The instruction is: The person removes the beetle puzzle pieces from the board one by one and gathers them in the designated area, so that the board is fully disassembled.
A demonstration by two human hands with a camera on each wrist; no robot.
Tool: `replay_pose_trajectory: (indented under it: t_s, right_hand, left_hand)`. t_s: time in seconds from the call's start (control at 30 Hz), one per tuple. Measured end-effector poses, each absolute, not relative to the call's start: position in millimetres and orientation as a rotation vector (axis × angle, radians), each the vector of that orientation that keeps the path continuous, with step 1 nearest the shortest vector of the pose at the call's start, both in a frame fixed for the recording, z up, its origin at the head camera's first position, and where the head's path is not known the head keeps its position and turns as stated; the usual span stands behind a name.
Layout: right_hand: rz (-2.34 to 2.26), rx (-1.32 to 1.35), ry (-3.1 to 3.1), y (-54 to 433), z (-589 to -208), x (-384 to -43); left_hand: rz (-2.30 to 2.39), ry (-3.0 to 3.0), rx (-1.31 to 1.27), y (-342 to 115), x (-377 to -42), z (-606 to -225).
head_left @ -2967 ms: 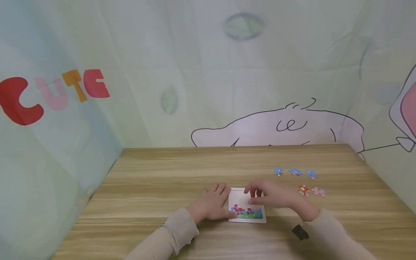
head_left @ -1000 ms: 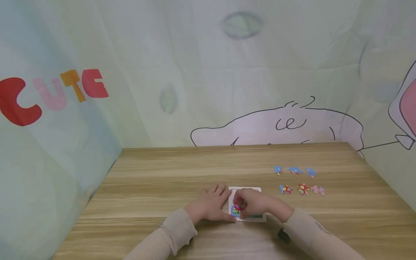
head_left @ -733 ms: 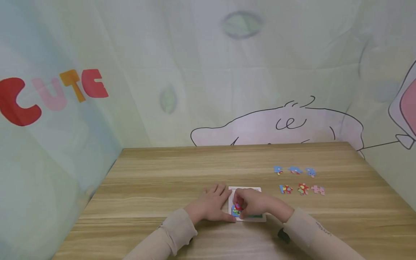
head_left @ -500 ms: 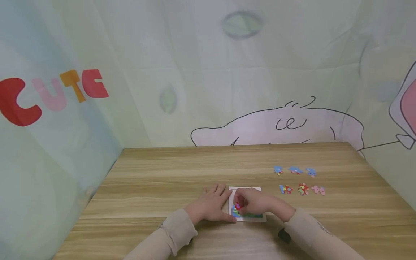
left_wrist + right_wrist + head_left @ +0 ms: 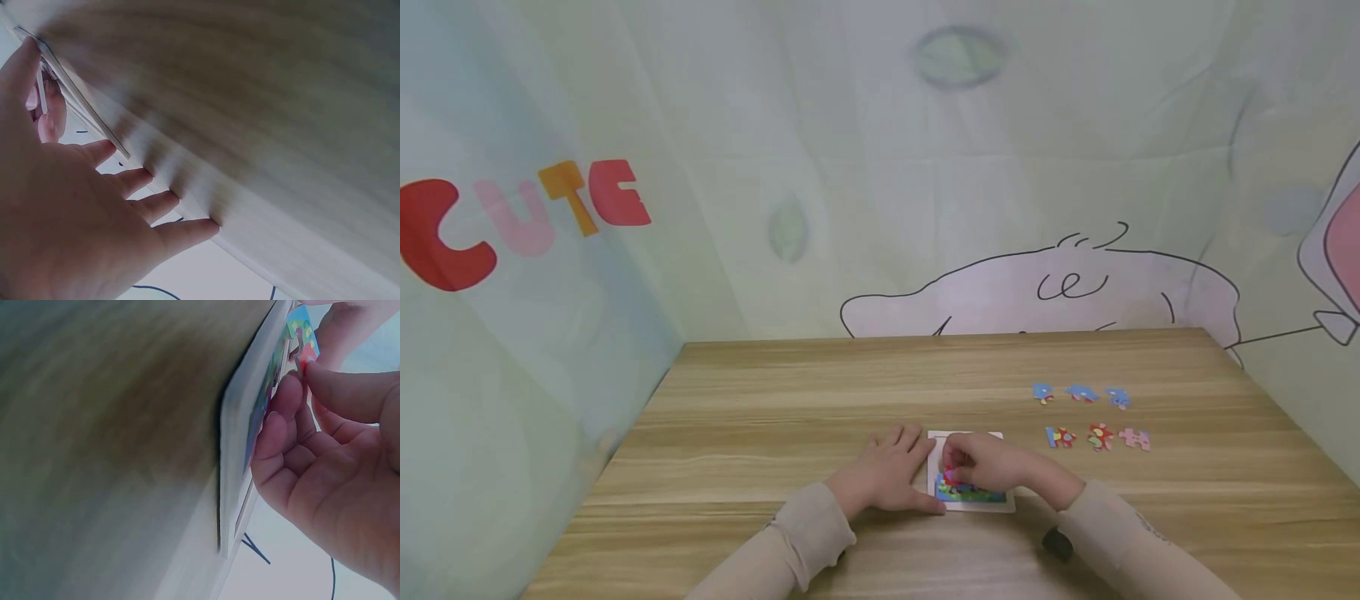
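Note:
A square white-bordered puzzle board (image 5: 1009,503) lies on the table with colourful blue-green pieces along its near side. My left hand (image 5: 891,473) is spread flat at its left, thumb and index finger touching the border and the other fingertips on the tabletop. Over the board's left part, my right hand (image 5: 992,461) pinches a puzzle piece (image 5: 305,339) between thumb and fingers. This blue, yellow and red piece is tilted up from the board in the right wrist view; its thin edge shows in the left wrist view. My right hand hides much of the board's middle.
Several loose puzzle pieces lie in two rows at the right: blue ones behind, including a blue piece (image 5: 1081,392), and red and pink ones in front, including a red piece (image 5: 1101,437). The wooden table (image 5: 760,400) meets a printed cloth backdrop (image 5: 880,208).
Since three seconds ago my right hand has moved left and down over the board. Within the last second its thumb has risen slightly, baring more of the near strip. My left hand stays in place.

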State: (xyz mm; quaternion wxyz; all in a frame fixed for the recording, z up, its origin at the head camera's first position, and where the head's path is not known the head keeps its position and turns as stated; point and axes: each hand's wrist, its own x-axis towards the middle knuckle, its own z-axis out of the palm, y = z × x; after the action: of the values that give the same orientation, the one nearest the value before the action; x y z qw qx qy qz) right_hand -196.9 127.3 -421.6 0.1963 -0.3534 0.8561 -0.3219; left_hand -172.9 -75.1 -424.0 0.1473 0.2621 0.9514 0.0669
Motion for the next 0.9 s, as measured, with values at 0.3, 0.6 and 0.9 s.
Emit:
replay_pose_trajectory:
  t_s: [0.3,0.6,0.9]
  right_hand:
    - [-0.922,-0.986,2.351,127.2,-419.5,-196.1]
    - [-0.931,-0.962,2.336,128.6,-418.3,-194.7]
    - [-0.924,-0.96,2.351,128.6,-417.4,-194.3]
  left_hand:
    - [0.194,2.736,0.757,-75.0,-172.3,-424.4]
    - [0.204,2.735,0.752,-74.4,-172.2,-423.1]
    - [0.207,2.734,0.743,-74.7,-173.3,-424.7]
